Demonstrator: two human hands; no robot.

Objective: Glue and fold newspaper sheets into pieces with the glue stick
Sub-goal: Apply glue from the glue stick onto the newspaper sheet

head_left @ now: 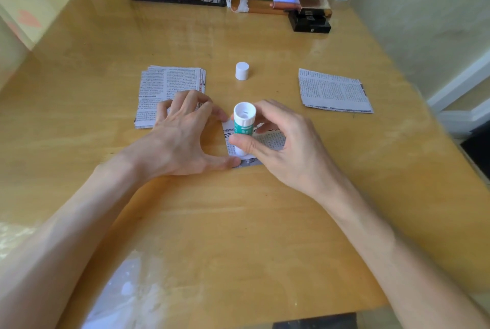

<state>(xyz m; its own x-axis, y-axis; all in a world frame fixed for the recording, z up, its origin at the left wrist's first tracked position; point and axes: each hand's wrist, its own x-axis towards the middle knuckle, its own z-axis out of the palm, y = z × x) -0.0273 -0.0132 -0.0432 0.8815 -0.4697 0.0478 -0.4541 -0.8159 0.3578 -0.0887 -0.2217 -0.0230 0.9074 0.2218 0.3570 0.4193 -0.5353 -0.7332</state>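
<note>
- Newsprint lies in three places on the desk (238, 222): a stack of sheets (164, 85) at the left, a smaller pile (334, 91) at the right, and a single sheet (270, 140) between the hands.
- The right hand (286, 148) grips the glue stick (242, 127) between thumb and fingers, its base turned up toward the camera and its glue end down on the single sheet.
- The left hand (183, 138) is spread flat. Its thumb presses the sheet's near left corner, and its fingers reach the far corner and overlap the left stack.
- The white cap (242, 70) stands upright, well apart from the stick, beyond both hands.
- Judged from the layout, the right pile looks like finished pieces and the left stack like sheets waiting, so the job seems partly done, with more left than finished.
- The present sheet appears to be at the gluing step, its fold not yet made.
</note>
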